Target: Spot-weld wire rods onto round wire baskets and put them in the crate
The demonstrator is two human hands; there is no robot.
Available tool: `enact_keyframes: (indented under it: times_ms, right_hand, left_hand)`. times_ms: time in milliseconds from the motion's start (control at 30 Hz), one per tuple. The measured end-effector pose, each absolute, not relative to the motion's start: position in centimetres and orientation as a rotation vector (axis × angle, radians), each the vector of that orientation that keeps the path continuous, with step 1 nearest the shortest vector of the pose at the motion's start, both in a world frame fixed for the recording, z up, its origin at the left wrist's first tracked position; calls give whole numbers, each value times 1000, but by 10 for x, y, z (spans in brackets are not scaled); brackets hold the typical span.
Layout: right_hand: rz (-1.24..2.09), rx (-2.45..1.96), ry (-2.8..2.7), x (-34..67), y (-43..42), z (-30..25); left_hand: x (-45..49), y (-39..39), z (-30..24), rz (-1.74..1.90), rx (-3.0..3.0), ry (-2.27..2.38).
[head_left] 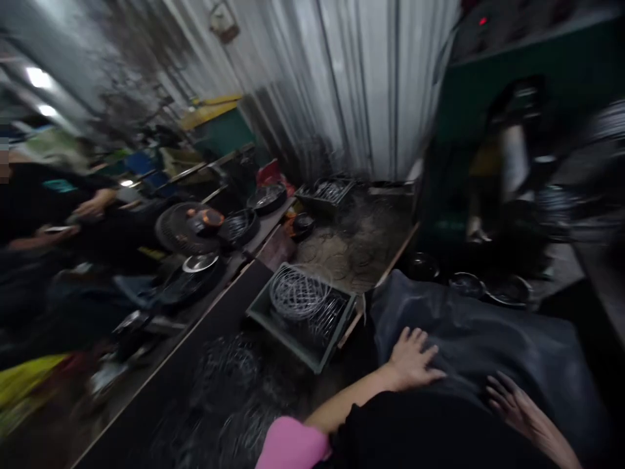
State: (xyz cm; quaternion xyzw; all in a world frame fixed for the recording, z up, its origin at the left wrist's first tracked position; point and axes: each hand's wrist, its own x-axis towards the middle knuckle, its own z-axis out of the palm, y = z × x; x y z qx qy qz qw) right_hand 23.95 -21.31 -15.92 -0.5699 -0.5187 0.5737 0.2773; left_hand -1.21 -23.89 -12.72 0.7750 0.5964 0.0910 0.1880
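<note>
My left hand (413,359) lies flat with its fingers spread on a dark grey cloth (469,339) that covers my lap. My right hand (510,400) rests on the same cloth further right, fingers stretched out and apart. Neither hand holds anything. A pink sleeve (291,444) shows at my left elbow. To the left of my left hand stands a grey crate (303,342) holding round wire grilles (295,293). The whole picture is tilted and smeared by motion.
A dark workbench (195,365) with loose wire rings runs to the left. Fan parts and round grilles (183,228) line a table behind it. Another person's hands (92,205) work at the far left. A green machine (512,130) stands at the right, before a corrugated wall (361,85).
</note>
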Motion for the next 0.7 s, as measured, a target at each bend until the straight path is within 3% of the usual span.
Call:
enact_keyframes:
  times_ms: [67, 100, 233, 300, 500, 700]
  right_hand:
    - [1602, -1522, -1107, 235, -217, -131]
    - [1481, -1576, -1109, 234, -216, -117]
    - [593, -1671, -1446, 244, -200, -91]
    - [333, -1660, -1580, 258, -185, -100]
    - [498, -1775, -1916, 300, -144, -150]
    - [430, -1619, -1852, 306, -138, -163]
  left_hand:
    - [-18, -235, -124, 347, 2115, 1838]
    - [-22, -231, -121, 388, 2073, 1945]
    - [-49, -205, -111, 501, 1897, 2363]
    - [-62, -192, -112, 483, 1803, 2389]
    - [-76, -175, -131, 369, 1533, 2142]
    - [-71, -174, -128, 390, 1485, 2141]
